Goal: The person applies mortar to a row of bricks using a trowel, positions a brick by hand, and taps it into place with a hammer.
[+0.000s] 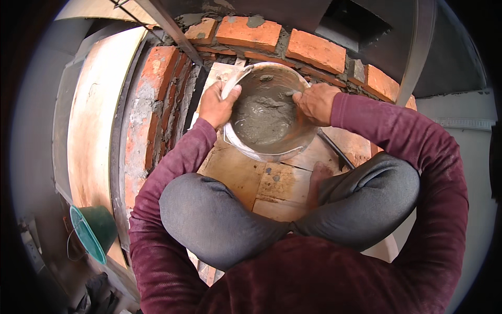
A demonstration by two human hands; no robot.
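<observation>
A white bucket [239, 142] stands in front of me on a wooden board, with wet grey mortar [265, 116] in it. My left hand [218, 104] is closed on the bucket's left rim, its thumb lying over the edge. At the right rim, my right hand [317, 103] is closed in a fist that reaches over the mortar. A small grey tip shows beside its thumb, but the fingers hide what they hold.
Low courses of orange brick [316, 51] curve behind the bucket, and another brick wall [151, 89] runs along the left. Wooden boards [238, 175] lie under my crossed legs. A dark rod [335, 149] lies right of the bucket. A green bucket [98, 230] hangs or stands lower left.
</observation>
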